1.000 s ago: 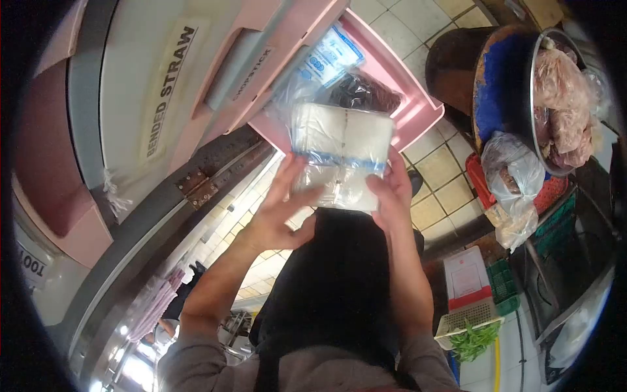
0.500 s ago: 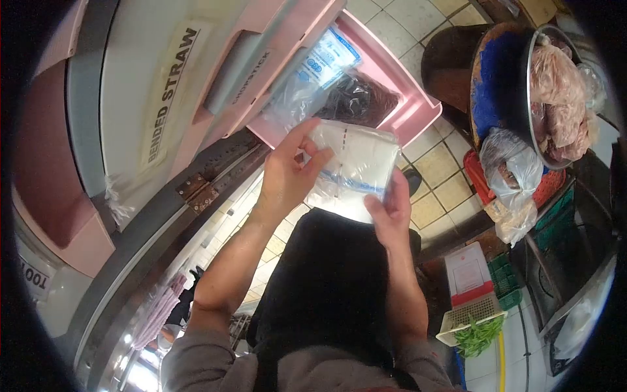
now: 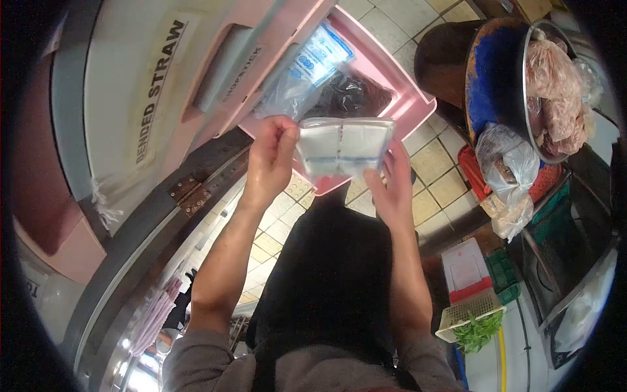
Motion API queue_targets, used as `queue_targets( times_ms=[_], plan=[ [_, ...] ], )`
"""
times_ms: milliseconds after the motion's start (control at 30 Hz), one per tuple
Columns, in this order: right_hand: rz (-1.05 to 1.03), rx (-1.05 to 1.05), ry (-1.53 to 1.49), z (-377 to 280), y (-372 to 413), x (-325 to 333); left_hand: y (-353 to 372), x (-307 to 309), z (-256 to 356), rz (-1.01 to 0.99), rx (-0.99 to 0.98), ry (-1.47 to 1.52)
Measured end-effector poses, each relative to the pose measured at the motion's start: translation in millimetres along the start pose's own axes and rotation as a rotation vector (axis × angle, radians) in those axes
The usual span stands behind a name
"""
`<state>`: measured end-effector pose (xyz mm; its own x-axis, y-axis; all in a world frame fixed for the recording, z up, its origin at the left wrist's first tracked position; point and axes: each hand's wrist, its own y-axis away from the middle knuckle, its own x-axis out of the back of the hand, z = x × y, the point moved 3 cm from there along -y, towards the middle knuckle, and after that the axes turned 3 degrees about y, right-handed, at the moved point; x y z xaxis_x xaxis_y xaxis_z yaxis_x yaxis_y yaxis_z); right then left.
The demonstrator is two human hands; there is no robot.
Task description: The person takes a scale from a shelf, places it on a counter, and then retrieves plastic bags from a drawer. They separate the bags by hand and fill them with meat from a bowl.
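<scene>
In the centre of the frame, the left hand (image 3: pixel 271 157) and the right hand (image 3: pixel 392 189) both grip a clear packet (image 3: pixel 343 147) of white folded pieces, one hand closed on each side edge. The packet is out of the pink drawer (image 3: pixel 408 88) and is held just in front of it. The drawer stands open, and a dark bag (image 3: pixel 353 95) and a blue-printed pack (image 3: pixel 313 62) lie inside.

The clear packet (image 3: pixel 343 147) hides the right hand's (image 3: pixel 394 193) fingertips; the blue-and-white bag's (image 3: pixel 317 55) print is too small to read.
</scene>
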<state>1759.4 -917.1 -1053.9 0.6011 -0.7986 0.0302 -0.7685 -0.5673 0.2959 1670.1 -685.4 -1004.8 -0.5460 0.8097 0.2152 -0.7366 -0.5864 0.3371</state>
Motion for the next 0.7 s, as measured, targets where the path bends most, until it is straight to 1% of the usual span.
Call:
queue_targets(
  times_ms=[67,100,133,233,300,367,467,567,633,700],
  plan=[
    [0.035,-0.083,-0.09,6,-6,2,-1,-11,-23,-0.04,-0.036,-0.052],
    [0.052,-0.124,-0.136,9,-7,3,-2,-19,-23,-0.059,-0.053,-0.079],
    [0.053,-0.133,-0.056,17,-5,3,4,-30,-23,-0.089,0.007,-0.005],
    [-0.012,-0.28,-0.269,20,3,-5,11,-47,-15,-0.095,-0.182,-0.314],
    [-0.048,-0.416,-0.353,28,17,-13,14,-49,-31,-0.072,-0.184,-0.313],
    [-0.038,-0.417,-0.425,36,22,-17,21,-48,-37,-0.023,-0.198,-0.318],
    [0.009,-0.376,-0.416,34,18,-18,17,-42,-13,-0.157,-0.147,-0.416],
    [-0.007,-0.411,-0.574,34,22,-16,10,-34,1,-0.268,0.011,-0.124],
    [-0.043,-0.396,-0.543,30,24,-14,14,-24,-3,-0.283,0.038,-0.05],
    [-0.047,-0.395,-0.5,22,23,-14,20,-16,-9,-0.256,-0.039,-0.123]
  ],
)
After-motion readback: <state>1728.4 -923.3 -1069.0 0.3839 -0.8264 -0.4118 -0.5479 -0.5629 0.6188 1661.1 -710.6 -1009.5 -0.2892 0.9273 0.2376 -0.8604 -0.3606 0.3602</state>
